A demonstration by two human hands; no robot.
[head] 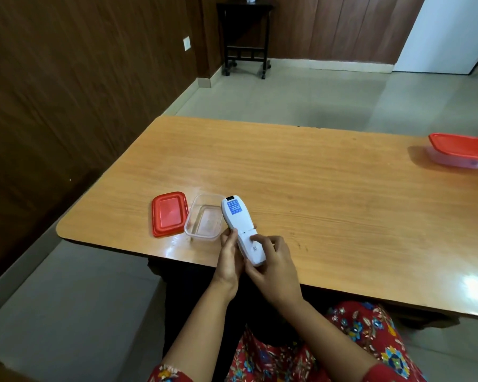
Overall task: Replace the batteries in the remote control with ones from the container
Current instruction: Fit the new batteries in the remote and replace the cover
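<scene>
From the head camera: the white remote control (pixel 239 224) was up off the table (pixel 315 175), turned back-side up, blue label at its far end, hovering over the near edge toward the near-left corner. Both hands were on it. The left hand (pixel 228 257) gripped the left side of the body, fingers curled round and clamped against the casing. The right hand (pixel 273 266) cradled the lower end from the right and beneath, and its thumb (pixel 255 238) pressed down on the back panel, just below a thin seam that crossed the casing.

Just to the left sat the clear container (pixel 202 235), open-topped, close to the near edge. The remote's far end overlapped the container's right wall in this view; whether the two touched could not be told. Beside the container on its left, and right up against it, lay the red lid (pixel 167 213), flat on the wood.

Well apart, at the far-right edge of the table, a second clear box (pixel 460 151) stood with its red lid on. Beyond the table, a dark side table (pixel 244 37) on castors stood against the wood-panelled wall. Red floral sleeves showed at the bottom of the picture.
</scene>
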